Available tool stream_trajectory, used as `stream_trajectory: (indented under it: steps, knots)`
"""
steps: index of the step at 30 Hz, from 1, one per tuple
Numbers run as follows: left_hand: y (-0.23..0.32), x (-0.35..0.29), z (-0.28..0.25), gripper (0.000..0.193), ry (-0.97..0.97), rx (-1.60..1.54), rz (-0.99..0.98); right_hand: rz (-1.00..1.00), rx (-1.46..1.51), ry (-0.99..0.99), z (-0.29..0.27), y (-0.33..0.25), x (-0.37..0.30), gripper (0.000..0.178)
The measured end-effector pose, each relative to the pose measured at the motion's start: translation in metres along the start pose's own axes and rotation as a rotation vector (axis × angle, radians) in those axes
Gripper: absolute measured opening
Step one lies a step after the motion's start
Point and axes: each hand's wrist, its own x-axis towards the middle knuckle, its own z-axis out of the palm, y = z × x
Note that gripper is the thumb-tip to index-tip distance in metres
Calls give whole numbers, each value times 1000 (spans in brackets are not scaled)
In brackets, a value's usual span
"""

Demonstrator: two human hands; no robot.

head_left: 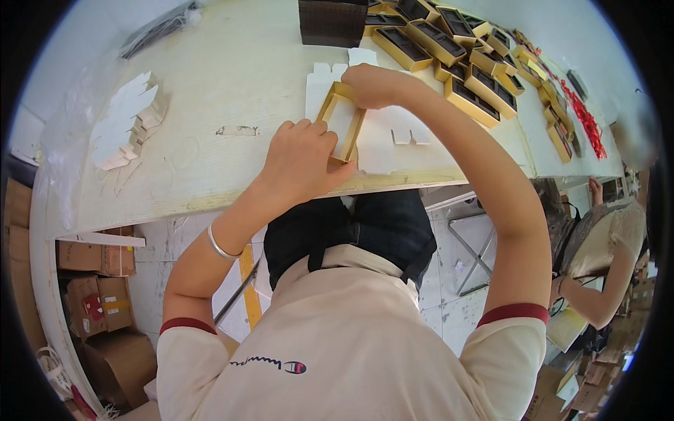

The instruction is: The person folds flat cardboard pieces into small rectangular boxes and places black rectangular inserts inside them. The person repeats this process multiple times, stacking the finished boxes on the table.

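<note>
**Slim gold box (356,133) gripped by both hands over white card**

A slim gold box was held near the front edge of the pale surface (203,161), set at a slant, its open side turned up. Its long side was grasped by the left hand (298,158), with the fingers bent over the wall and the thumb laid by the near end. The far end was pinched at its right corner by the right hand (375,84) – how far those fingertips reached inside could not be told. A pale inside was shown between the gold walls; whether this was a base or the card below could not be made out.

White card sheets (375,144) were spread beneath and beside the box, one of them cut with small slots. Behind them a black box (331,24) was placed, and to its right many gold trays with black inserts (437,43) were heaped at mixed angles. Red strips (586,119) were strewn farther right.

On the left, a stack of folded white card (123,130) was set down, well apart from the hands, with clear plastic film (70,147) draped along the side. Cardboard boxes (112,365) were stored below – and at the far right a co-worker (604,238) was partly seen.
</note>
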Motion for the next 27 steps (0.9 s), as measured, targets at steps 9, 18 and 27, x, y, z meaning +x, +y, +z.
stream_trajectory:
  steps: [9,18,27]
  knots:
    - [4,3,-28,55,70,-140,-225,74,318,142,12,23,-1,22]
    - [-71,53,-12,68,-195,-682,-165,42,235,764,-48,110,-1,38]
    - [-69,25,8,71,-259,-658,-185,-100,0,850,-65,94,52,27]
